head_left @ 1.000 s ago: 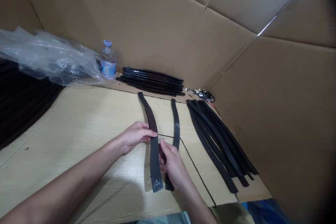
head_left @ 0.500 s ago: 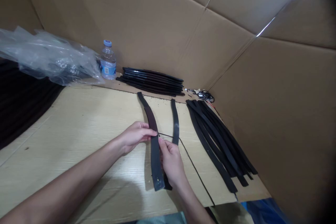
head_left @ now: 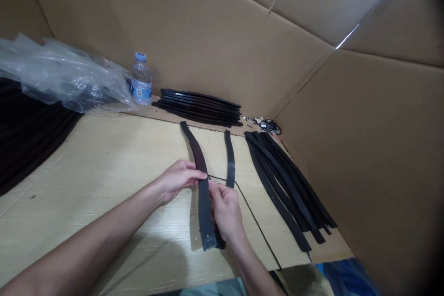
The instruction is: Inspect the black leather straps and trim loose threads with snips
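Note:
A long black strip (head_left: 204,203), with a dark brownish section toward its far end, is held over the pale wooden board (head_left: 138,148). My left hand (head_left: 180,179) pinches its left edge near the middle, thumb on top. Close by on the other side, my right hand (head_left: 226,206) is closed at the strip's right edge; its fingertips meet a thin black cord (head_left: 255,216), though the exact grip is hidden. The cord runs right across a second black strip (head_left: 230,159), then down over the board's front edge. A small hole shows near the held strip's near end.
Several loose black strips (head_left: 287,194) lie to the right. Behind stand a stack of black strips (head_left: 199,107), a water bottle (head_left: 141,81) and a tangle of cord (head_left: 270,126). Plastic bags (head_left: 65,74) rest over dark strips (head_left: 31,134) at left. Cardboard walls (head_left: 194,32) enclose the back and right.
The whole view has shifted slightly. Both hands keep nearly the same place on the strip, with no clear change of grip.

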Motion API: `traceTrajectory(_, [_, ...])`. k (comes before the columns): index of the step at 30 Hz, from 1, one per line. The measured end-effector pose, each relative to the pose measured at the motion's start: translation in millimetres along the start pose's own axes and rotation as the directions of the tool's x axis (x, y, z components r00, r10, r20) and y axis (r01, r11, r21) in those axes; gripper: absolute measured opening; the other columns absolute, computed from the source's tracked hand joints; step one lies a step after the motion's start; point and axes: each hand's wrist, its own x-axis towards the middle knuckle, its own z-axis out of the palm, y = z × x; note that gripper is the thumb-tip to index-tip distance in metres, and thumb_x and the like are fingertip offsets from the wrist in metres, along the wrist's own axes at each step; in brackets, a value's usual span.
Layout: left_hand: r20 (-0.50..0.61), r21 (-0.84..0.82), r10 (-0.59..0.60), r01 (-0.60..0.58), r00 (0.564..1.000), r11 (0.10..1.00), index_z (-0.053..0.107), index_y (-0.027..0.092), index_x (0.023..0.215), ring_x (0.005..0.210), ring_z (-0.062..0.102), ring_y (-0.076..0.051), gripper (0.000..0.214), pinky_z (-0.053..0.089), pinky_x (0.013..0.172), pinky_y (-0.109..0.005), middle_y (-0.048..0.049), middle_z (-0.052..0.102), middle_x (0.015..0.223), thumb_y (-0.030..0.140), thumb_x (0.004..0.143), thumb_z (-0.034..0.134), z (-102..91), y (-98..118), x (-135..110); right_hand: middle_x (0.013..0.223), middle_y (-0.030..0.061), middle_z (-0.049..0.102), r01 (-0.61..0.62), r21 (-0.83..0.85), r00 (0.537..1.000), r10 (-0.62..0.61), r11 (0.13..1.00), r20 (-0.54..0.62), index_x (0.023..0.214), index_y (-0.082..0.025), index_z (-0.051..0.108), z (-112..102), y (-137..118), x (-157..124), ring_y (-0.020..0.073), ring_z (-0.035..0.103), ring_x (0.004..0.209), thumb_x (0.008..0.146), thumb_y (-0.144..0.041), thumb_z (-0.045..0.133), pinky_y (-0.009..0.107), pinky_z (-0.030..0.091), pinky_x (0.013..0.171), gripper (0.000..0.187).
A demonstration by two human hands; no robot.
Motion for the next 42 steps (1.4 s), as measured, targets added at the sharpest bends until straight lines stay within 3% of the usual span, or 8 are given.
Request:
traceTrajectory(6, [0.011, 0.001, 0.006, -0.006, 1.000, 1.000, 0.063, 0.008, 0.084, 0.082, 0.061, -0.011, 0.035, 0.044, 0.082, -0.026, -0.0101, 0.066, 0.094, 0.027, 0.057, 0.072, 0.5, 2, -1, 0.043, -0.0067, 0.029, -0.005, 0.012, 1.000, 0.005, 1.000, -0.001, 0.057, -0.018, 0.041, 0, 4, 0, 0.0057, 0.025, 0.035, 0.078, -0.054, 0.051, 0.020, 0.019, 0.033, 0.043])
traceTrajectory(12, [0.000, 0.033, 0.049, -0.049, 0.999, 0.998, 0.064, 0.010, 0.089, 0.082, 0.060, -0.011, 0.038, 0.043, 0.078, -0.024, -0.0107, 0.065, 0.100, 0.029, 0.058, 0.072, 2.0, 3, -2, 0.042, -0.0101, 0.024, -0.065, 0.232, 0.997, 0.071, 0.970, -0.015, 0.063, -0.019, 0.036, -4, 0, 10, 0.0045, 0.022, 0.033, 0.077, -0.056, 0.052, 0.017, 0.023, 0.032, 0.042])
traceTrajectory(17, [0.029, 0.047, 0.145, -0.146, 0.989, 0.988, 0.064, 0.011, 0.093, 0.084, 0.060, -0.012, 0.037, 0.044, 0.078, -0.024, -0.0106, 0.065, 0.100, 0.028, 0.060, 0.070, 4.4, 3, -2, 0.054, -0.0067, 0.044, 0.022, 0.235, 0.999, -0.031, 0.972, 0.033, 0.067, -0.020, 0.032, -4, -15, 26, 0.0064, 0.044, 0.047, 0.066, -0.040, 0.071, 0.017, 0.037, 0.043, 0.044])
traceTrajectory(20, [0.017, 0.050, 0.181, -0.181, 0.983, 0.982, 0.063, 0.012, 0.095, 0.083, 0.061, -0.013, 0.039, 0.045, 0.077, -0.025, -0.0107, 0.065, 0.101, 0.027, 0.060, 0.070, 4.4, 4, -3, 0.059, -0.0057, 0.047, -0.042, 0.316, 0.997, 0.019, 0.948, 0.076, 0.067, -0.020, 0.028, -2, -22, 31, 0.0084, 0.051, 0.053, 0.064, -0.035, 0.072, 0.018, 0.041, 0.047, 0.047])
traceTrajectory(27, [-0.003, 0.073, 0.243, -0.242, 0.970, 0.968, 0.061, 0.010, 0.099, 0.088, 0.061, -0.016, 0.041, 0.046, 0.079, -0.027, -0.0125, 0.064, 0.103, 0.027, 0.063, 0.068, 4.5, 6, -3, 0.059, -0.0044, 0.048, -0.036, 0.337, 0.999, 0.036, 0.941, 0.005, 0.068, -0.021, 0.026, 0, -21, 30, 0.0108, 0.053, 0.053, 0.065, -0.037, 0.072, 0.022, 0.044, 0.047, 0.049])
traceTrajectory(36, [-0.030, 0.058, 0.242, -0.240, 0.970, 0.969, 0.061, 0.011, 0.094, 0.070, 0.059, -0.010, 0.037, 0.045, 0.067, -0.022, -0.0087, 0.066, 0.092, 0.025, 0.061, 0.070, 5.9, 11, -6, 0.056, -0.0028, 0.055, -0.075, 0.416, 0.995, 0.041, 0.906, 0.090, 0.069, -0.022, 0.024, 5, -25, 29, 0.0144, 0.058, 0.048, 0.068, -0.038, 0.071, 0.024, 0.045, 0.044, 0.050])
traceTrajectory(42, [-0.036, 0.057, 0.239, -0.237, 0.970, 0.970, 0.060, 0.009, 0.095, 0.073, 0.061, -0.012, 0.041, 0.045, 0.066, -0.021, -0.0109, 0.066, 0.092, 0.026, 0.059, 0.072, 6.4, 11, -7, 0.053, -0.0047, 0.055, -0.058, 0.414, 0.998, 0.052, 0.909, 0.025, 0.069, -0.022, 0.025, 6, -25, 27, 0.0149, 0.059, 0.049, 0.065, -0.040, 0.073, 0.023, 0.046, 0.044, 0.051])
